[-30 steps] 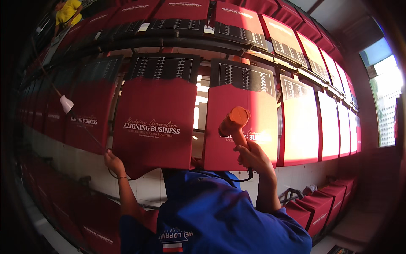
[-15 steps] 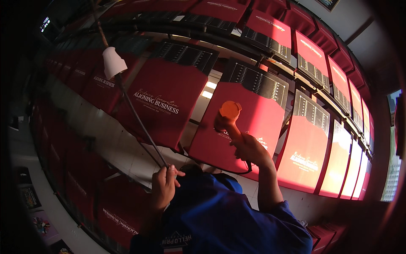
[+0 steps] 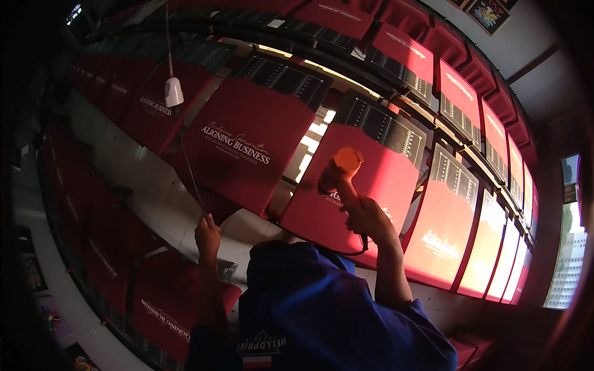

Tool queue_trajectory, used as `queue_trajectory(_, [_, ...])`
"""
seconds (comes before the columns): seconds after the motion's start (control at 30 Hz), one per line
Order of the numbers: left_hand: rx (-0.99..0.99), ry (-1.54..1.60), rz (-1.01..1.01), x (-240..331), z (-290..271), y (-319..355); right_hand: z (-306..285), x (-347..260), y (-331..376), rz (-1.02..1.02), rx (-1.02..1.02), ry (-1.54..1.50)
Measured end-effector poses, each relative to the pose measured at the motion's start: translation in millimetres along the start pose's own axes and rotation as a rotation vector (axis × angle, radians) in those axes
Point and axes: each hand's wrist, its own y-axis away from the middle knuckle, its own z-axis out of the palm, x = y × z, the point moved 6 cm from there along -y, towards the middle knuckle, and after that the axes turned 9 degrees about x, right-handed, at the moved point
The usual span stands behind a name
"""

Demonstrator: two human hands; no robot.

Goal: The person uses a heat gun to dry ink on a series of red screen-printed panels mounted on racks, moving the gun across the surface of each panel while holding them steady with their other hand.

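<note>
My right hand (image 3: 372,221) is wrapped around the handle of an orange hair dryer (image 3: 348,162), held above a red shirt panel (image 3: 383,176) with white print. A black cord (image 3: 357,251) loops from the handle's lower end. On the left, my left hand (image 3: 208,237) is closed on a thin dark cable (image 3: 193,162). This cable runs up to a white socket-like piece (image 3: 174,93), which hangs from another cable above. Beside it lies another red panel (image 3: 247,139) with white lettering, stretched on a black board (image 3: 281,77).
Rows of red panels on black boards curve away left, ahead and right. Sunlight falls strongly on the right-hand panels (image 3: 448,226). A rail (image 3: 334,59) runs between the rows. Further panels (image 3: 167,309) lie at lower left, and a window (image 3: 566,247) stands at far right.
My left hand has moved left and slightly forward with the cable, which now hangs steeper. The white piece has shifted a little right. The hair dryer has moved slightly right.
</note>
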Motion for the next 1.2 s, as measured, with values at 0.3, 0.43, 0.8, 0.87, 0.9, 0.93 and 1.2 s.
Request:
queue_trajectory(0.3, [-0.076,0.212,-0.116,6.4,19.0,-52.7,16.5,-3.8,2.3,-0.042,0.075,-0.127])
queue_trajectory(0.43, [-0.142,0.310,-0.125,50.9,39.8,-39.0,16.3,-3.0,-3.3,-0.007,0.067,-0.011])
queue_trajectory(0.8, [0.434,0.279,0.123,51.0,92.2,-77.5,12.7,4.8,1.8,0.028,0.108,-0.039])
queue_trajectory(0.87, [0.498,0.141,0.126,48.0,98.4,-74.8,10.3,10.5,-0.2,0.058,0.117,-0.085])
queue_trajectory(0.9, [0.530,0.071,0.127,46.5,100.9,-73.8,9.4,12.5,-0.4,0.073,0.122,-0.108])
queue_trajectory(0.93, [0.483,0.074,0.061,52.6,102.5,-72.4,9.0,12.1,1.3,0.068,0.137,-0.092])
queue_trajectory(1.2, [0.428,0.128,-0.118,96.8,77.5,-51.0,7.3,7.4,10.2,0.046,0.207,-0.076])
